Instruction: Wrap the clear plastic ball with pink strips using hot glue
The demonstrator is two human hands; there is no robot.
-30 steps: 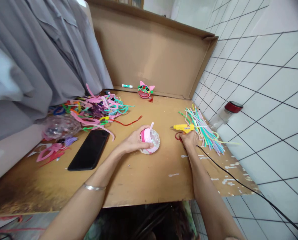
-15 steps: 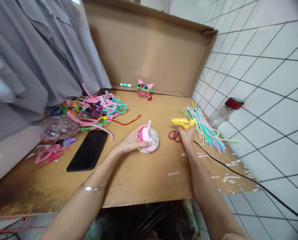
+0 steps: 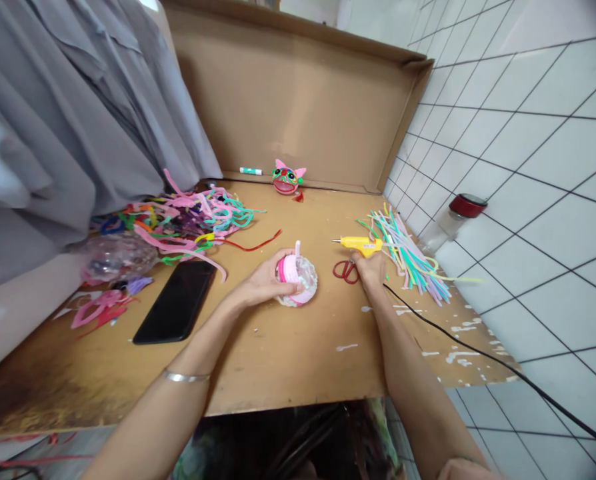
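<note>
My left hand is closed round a small round craft piece, clear on its right side and wrapped in pink and white fuzzy strips. One pale pink strip end sticks up from its top. My right hand grips the handle of a yellow glue gun, whose metal nozzle points left towards the craft piece but stays apart from it. Red-handled scissors lie beside the right hand, their blades partly hidden by it and the gun.
A tangle of coloured pipe cleaners and a black phone lie left. More pipe cleaners and a red-lidded jar stand right. A pink-eared animal figure and a glue stick are at the back. A black cord trails right.
My right hand has moved slightly left with the glue gun, and the scissors have shifted a little left too. The left hand keeps its hold on the craft piece.
</note>
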